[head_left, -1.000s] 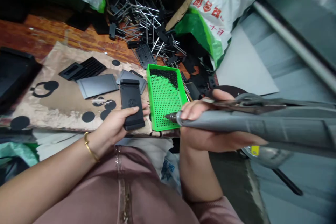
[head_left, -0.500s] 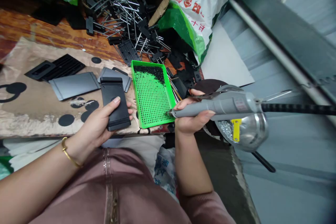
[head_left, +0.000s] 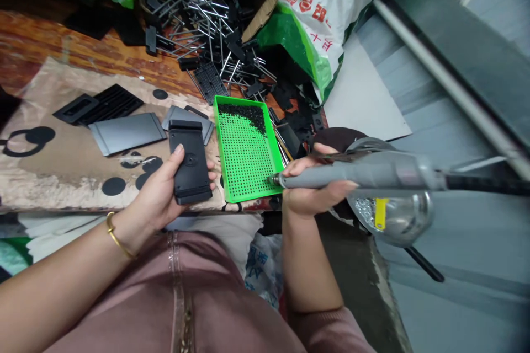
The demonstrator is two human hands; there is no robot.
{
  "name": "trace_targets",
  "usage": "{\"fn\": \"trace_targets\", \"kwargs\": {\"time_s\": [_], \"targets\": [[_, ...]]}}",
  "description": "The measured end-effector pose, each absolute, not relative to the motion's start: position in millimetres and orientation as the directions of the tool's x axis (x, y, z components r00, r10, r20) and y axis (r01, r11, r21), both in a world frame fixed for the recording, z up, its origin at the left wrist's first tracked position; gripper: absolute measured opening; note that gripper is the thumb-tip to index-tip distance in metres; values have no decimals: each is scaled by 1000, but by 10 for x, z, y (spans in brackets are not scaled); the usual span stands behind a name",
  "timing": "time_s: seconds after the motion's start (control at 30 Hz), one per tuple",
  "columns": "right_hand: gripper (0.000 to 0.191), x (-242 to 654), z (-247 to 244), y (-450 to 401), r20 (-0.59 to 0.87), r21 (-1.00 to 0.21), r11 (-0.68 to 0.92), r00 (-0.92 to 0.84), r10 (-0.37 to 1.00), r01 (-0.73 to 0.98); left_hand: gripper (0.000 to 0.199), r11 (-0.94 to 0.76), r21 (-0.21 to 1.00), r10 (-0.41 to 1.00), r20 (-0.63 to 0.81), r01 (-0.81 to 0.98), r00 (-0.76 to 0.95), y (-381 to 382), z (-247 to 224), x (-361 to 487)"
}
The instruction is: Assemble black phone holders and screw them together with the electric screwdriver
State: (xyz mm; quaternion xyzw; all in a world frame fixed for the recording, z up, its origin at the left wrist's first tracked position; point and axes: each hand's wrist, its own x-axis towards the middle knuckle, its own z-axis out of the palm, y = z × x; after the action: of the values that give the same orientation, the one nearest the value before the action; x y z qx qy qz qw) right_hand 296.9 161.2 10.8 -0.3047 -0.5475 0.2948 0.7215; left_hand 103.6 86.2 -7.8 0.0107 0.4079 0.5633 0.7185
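Pretty simple setup here: a black plastic holder (head_left: 192, 179) is gripped by the left hand (head_left: 159, 193) just left of a green perforated tray (head_left: 252, 194), with the thumb laid across its face and the fingers (head_left: 212, 176) curled closed round its edge. A grey rotary tool (head_left: 356, 176) is held pencil-style by the right hand (head_left: 310, 193), fingers (head_left: 350, 183) closed on the barrel, with the bit right at the tray's right rim. Black granules (head_left: 242, 113) are heaped along the tray's far end. Metal pins (head_left: 199, 22) are piled beyond the tray, and grey plates (head_left: 126, 132) lie on brown paper (head_left: 74, 187) left of it.
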Motion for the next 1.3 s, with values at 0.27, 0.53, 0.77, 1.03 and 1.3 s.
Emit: {"fn": "trace_targets", "kwargs": {"time_s": [0.27, 0.53, 0.77, 1.03, 1.3], "targets": [[57, 2470, 504, 1259, 571, -748, 478, -79, 817, -460, 66, 345, 388, 822, -565, -855, 75, 837, -82, 1037], [59, 1993, 456, 1155, 539, -767, 383, -193, 820, -514, 59, 312, 285, 828, -550, -906, 112, 838, -123, 1066], [56, 1875, 375, 1161, 561, -768, 422, -187, 806, -482, 50, 247, 247, 845, -529, -937, 84, 857, -112, 1089], [58, 2188, 458, 1271, 580, -768, 458, -183, 794, -448, 56, 319, 300, 829, -548, -899, 111, 835, -108, 1028], [55, 2848, 328, 1556, 648, -736, 659, 123, 752, -154, 45, 367, 436, 814, -578, -822, 57, 860, -109, 1011]]}}
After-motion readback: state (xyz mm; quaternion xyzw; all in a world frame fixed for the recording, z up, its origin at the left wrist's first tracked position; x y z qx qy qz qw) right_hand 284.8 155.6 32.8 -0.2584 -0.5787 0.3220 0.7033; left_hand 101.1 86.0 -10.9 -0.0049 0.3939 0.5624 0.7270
